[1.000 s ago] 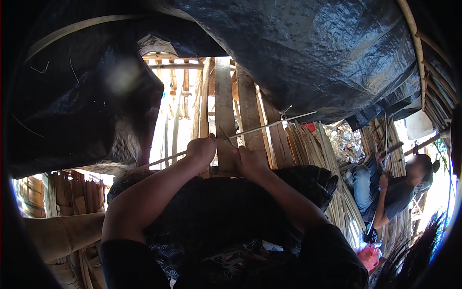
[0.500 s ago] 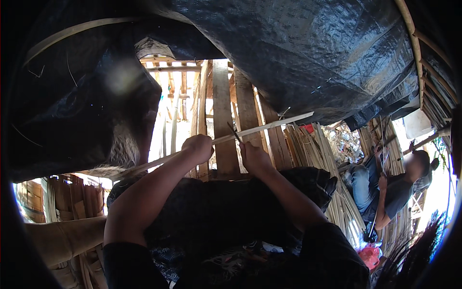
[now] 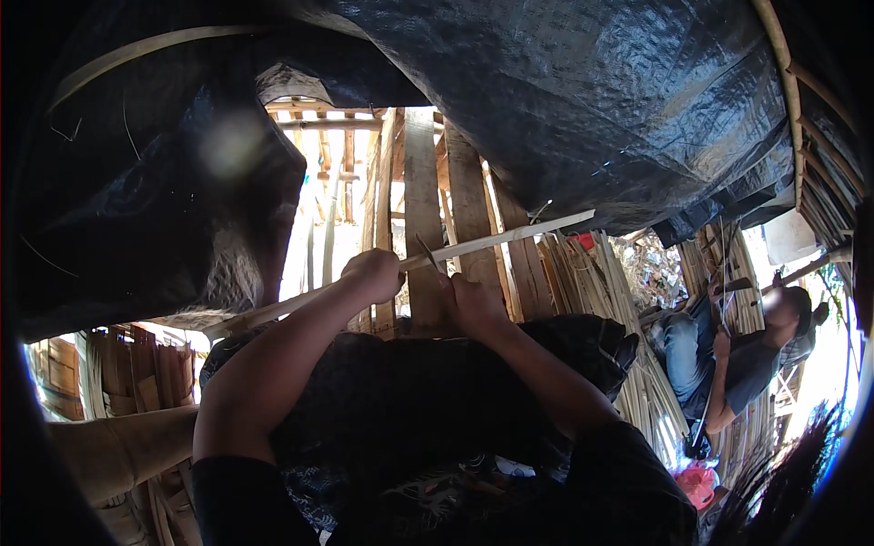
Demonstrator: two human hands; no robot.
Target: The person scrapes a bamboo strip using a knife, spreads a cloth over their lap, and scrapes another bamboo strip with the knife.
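Note:
My left hand point(image 3: 375, 273) is closed around a long pale bamboo strip point(image 3: 510, 237) that slants up to the right and runs down to the left past my forearm. My right hand point(image 3: 472, 302) grips a small knife point(image 3: 428, 251) whose dark blade meets the strip just right of my left hand. Both hands sit close together above my dark-clothed lap point(image 3: 410, 400).
A black tarpaulin point(image 3: 583, 100) hangs overhead and to the left. Upright wooden planks point(image 3: 424, 191) and bundles of bamboo slats point(image 3: 592, 282) stand ahead. Another person point(image 3: 728, 355) sits at the right, working with a thin strip. A pink object point(image 3: 696, 482) lies on the floor.
The bamboo strip has slid up and to the right through my left hand. My hands have shifted slightly with it, and the knife blade now stands against the strip.

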